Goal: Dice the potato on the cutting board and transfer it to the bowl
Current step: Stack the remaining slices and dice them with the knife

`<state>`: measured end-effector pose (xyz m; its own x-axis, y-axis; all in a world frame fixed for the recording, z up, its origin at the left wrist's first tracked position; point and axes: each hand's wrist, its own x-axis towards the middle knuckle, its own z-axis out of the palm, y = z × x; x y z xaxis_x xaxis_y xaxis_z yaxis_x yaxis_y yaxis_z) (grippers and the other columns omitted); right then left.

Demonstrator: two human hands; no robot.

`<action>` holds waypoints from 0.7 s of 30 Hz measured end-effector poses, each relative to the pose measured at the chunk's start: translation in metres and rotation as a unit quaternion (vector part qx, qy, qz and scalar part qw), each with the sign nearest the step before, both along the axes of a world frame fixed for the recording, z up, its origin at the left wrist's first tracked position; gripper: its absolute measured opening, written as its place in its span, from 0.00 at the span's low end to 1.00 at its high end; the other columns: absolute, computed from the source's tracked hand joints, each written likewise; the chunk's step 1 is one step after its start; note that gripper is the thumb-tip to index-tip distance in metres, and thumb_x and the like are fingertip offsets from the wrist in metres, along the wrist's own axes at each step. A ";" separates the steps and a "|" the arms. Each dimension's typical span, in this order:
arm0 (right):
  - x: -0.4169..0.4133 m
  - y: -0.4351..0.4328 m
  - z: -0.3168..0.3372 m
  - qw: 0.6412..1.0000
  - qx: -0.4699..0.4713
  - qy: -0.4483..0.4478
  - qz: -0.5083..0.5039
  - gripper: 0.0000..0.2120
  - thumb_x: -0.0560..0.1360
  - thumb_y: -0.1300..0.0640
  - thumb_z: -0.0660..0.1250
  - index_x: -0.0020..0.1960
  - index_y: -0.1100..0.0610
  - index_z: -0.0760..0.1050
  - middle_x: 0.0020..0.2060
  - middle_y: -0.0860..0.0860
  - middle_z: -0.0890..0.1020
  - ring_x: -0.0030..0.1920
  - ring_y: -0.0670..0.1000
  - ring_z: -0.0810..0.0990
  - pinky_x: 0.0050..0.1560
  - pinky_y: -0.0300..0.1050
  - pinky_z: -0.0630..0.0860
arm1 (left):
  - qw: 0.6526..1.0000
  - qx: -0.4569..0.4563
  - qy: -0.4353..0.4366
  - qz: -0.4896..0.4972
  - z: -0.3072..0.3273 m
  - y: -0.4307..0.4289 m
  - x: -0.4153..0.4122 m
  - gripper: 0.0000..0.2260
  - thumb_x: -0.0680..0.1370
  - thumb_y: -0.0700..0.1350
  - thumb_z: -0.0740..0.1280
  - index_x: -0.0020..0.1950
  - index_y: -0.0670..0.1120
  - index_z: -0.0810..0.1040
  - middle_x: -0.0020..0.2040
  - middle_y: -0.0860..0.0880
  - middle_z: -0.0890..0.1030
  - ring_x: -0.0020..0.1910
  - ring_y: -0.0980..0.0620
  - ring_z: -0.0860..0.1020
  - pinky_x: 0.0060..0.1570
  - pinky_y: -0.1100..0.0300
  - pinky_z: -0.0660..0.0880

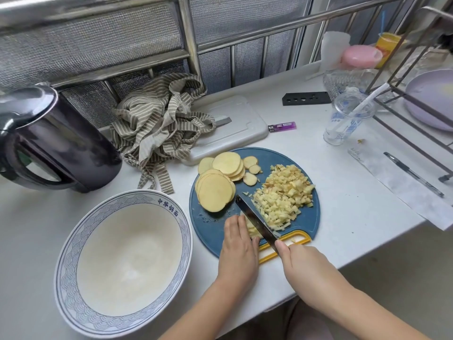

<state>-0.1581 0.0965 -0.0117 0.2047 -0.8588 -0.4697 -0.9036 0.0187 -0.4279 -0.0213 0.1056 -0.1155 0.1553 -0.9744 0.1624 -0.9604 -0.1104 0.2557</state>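
Note:
A round blue cutting board (304,219) with a yellow handle lies near the counter's front edge. On its left and back sit stacks of potato slices (215,192); on its right is a heap of diced potato (282,195). My right hand (301,263) grips a knife (255,218), whose blade runs diagonally across the board. Fingers of my left hand (239,244) press down on a small batch of potato strips right beside the blade. To the left of the board stands a large white bowl (66,266) with a blue patterned rim, nothing in it.
A dark electric kettle (51,141) stands at the back left, a striped cloth (159,126) behind the board on a white cutting board (240,123). A purple lighter (282,126), a plastic cup (348,119), a pen (411,174) and a dish rack (416,94) sit to the right.

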 end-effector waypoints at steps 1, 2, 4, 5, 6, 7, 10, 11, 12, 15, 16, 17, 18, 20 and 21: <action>0.001 0.001 0.000 1.000 0.004 0.002 -0.004 0.25 0.82 0.43 0.44 0.34 0.53 0.66 0.32 0.48 0.72 0.40 0.54 0.74 0.47 0.49 0.74 | 1.000 -0.001 -0.004 0.000 0.000 0.000 0.000 0.26 0.77 0.52 0.54 0.63 0.34 0.76 0.58 0.39 0.77 0.61 0.43 0.68 0.57 0.51 0.76; 0.001 0.001 0.001 1.000 0.006 0.003 -0.007 0.24 0.82 0.42 0.44 0.35 0.52 0.66 0.33 0.48 0.72 0.41 0.55 0.74 0.48 0.50 0.74 | 1.000 -0.003 -0.007 0.001 0.001 0.000 0.000 0.26 0.77 0.52 0.54 0.63 0.34 0.76 0.58 0.39 0.77 0.61 0.43 0.68 0.57 0.51 0.76; 0.002 0.001 0.001 1.000 0.009 0.006 -0.012 0.24 0.82 0.42 0.44 0.35 0.52 0.67 0.34 0.49 0.73 0.42 0.55 0.75 0.48 0.50 0.74 | 1.000 -0.006 -0.009 0.000 0.002 -0.001 0.000 0.26 0.76 0.51 0.54 0.62 0.34 0.76 0.58 0.39 0.77 0.60 0.43 0.68 0.56 0.50 0.76; 0.002 0.002 0.001 1.000 0.008 0.007 -0.013 0.25 0.82 0.42 0.44 0.35 0.53 0.67 0.35 0.49 0.73 0.42 0.55 0.75 0.48 0.49 0.74 | 1.000 -0.006 -0.009 -0.001 0.002 -0.001 0.000 0.26 0.76 0.51 0.54 0.62 0.34 0.76 0.58 0.39 0.77 0.60 0.43 0.68 0.55 0.50 0.77; 0.002 0.002 0.001 1.000 0.006 0.010 -0.011 0.24 0.82 0.42 0.44 0.36 0.53 0.66 0.36 0.50 0.74 0.42 0.55 0.75 0.47 0.49 0.74 | 1.000 -0.004 -0.009 -0.001 0.002 -0.001 0.000 0.26 0.76 0.52 0.54 0.62 0.34 0.77 0.58 0.39 0.77 0.60 0.43 0.69 0.55 0.51 0.77; 0.003 0.003 0.001 1.000 0.003 0.014 -0.008 0.24 0.82 0.42 0.43 0.36 0.53 0.66 0.37 0.50 0.75 0.42 0.54 0.74 0.47 0.48 0.74 | 1.000 -0.002 -0.008 0.000 0.002 -0.001 0.000 0.26 0.76 0.52 0.54 0.62 0.34 0.77 0.58 0.39 0.78 0.60 0.43 0.70 0.55 0.52 0.77; 0.004 0.006 -0.002 1.000 0.001 0.029 -0.003 0.25 0.82 0.42 0.43 0.39 0.54 0.69 0.42 0.53 0.78 0.42 0.54 0.75 0.46 0.47 0.73 | 1.000 0.001 -0.003 -0.001 0.002 -0.001 0.000 0.26 0.76 0.52 0.54 0.62 0.34 0.77 0.58 0.39 0.78 0.59 0.43 0.73 0.54 0.52 0.78; 0.005 0.007 -0.005 0.999 -0.003 0.034 -0.001 0.26 0.82 0.42 0.43 0.42 0.55 0.72 0.44 0.53 0.79 0.44 0.55 0.76 0.46 0.47 0.72 | 1.000 0.001 0.000 -0.001 0.003 -0.001 0.001 0.26 0.76 0.52 0.54 0.62 0.34 0.77 0.57 0.39 0.78 0.59 0.42 0.74 0.53 0.52 0.78; 0.005 0.009 -0.008 0.999 -0.010 0.039 0.003 0.26 0.82 0.42 0.43 0.46 0.56 0.74 0.46 0.54 0.80 0.46 0.55 0.78 0.45 0.47 0.71 | 1.000 0.001 0.002 -0.002 0.003 -0.001 0.001 0.26 0.76 0.52 0.54 0.62 0.34 0.77 0.57 0.39 0.78 0.59 0.42 0.75 0.53 0.52 0.79; 0.008 0.013 -0.019 0.999 -0.024 0.043 0.011 0.27 0.82 0.42 0.43 0.52 0.58 0.76 0.49 0.54 0.82 0.50 0.55 0.79 0.43 0.46 0.69 | 1.000 0.005 0.009 -0.002 0.004 -0.002 0.000 0.26 0.76 0.52 0.54 0.61 0.35 0.77 0.56 0.40 0.78 0.59 0.42 0.76 0.51 0.53 0.80; 0.009 0.015 -0.022 0.999 -0.024 0.042 0.010 0.27 0.82 0.42 0.43 0.52 0.58 0.76 0.49 0.54 0.82 0.51 0.55 0.79 0.43 0.46 0.69 | 1.000 0.007 0.011 -0.002 0.004 -0.002 0.000 0.26 0.75 0.52 0.54 0.61 0.35 0.78 0.56 0.40 0.78 0.58 0.42 0.77 0.51 0.54 0.80; 0.010 0.015 -0.025 0.999 -0.027 0.044 0.010 0.27 0.82 0.42 0.43 0.53 0.58 0.76 0.49 0.54 0.82 0.51 0.55 0.80 0.44 0.46 0.70 | 1.000 0.009 0.013 -0.003 0.005 -0.002 -0.001 0.25 0.75 0.51 0.54 0.61 0.35 0.78 0.56 0.40 0.78 0.57 0.42 0.79 0.51 0.54 0.79; 0.011 0.015 -0.027 0.998 -0.030 0.048 0.010 0.27 0.82 0.42 0.43 0.54 0.57 0.75 0.50 0.54 0.82 0.51 0.55 0.80 0.44 0.45 0.70 | 1.000 0.011 0.014 -0.005 0.005 -0.002 0.000 0.25 0.75 0.51 0.54 0.61 0.35 0.78 0.56 0.41 0.79 0.57 0.42 0.80 0.52 0.54 0.79; 0.013 0.016 -0.030 0.998 -0.041 0.054 0.010 0.26 0.82 0.42 0.43 0.54 0.57 0.75 0.50 0.54 0.82 0.52 0.55 0.80 0.43 0.45 0.69 | 1.000 0.011 0.013 -0.006 0.004 -0.003 0.000 0.25 0.76 0.51 0.54 0.61 0.35 0.78 0.56 0.40 0.79 0.56 0.42 0.80 0.53 0.54 0.78; 0.013 0.016 -0.030 0.997 -0.048 0.055 0.009 0.26 0.82 0.42 0.43 0.54 0.57 0.75 0.50 0.54 0.82 0.52 0.55 0.80 0.44 0.45 0.69 | 1.000 0.012 0.012 -0.006 0.004 -0.003 0.000 0.25 0.76 0.51 0.54 0.61 0.35 0.77 0.57 0.40 0.79 0.57 0.42 0.80 0.53 0.54 0.77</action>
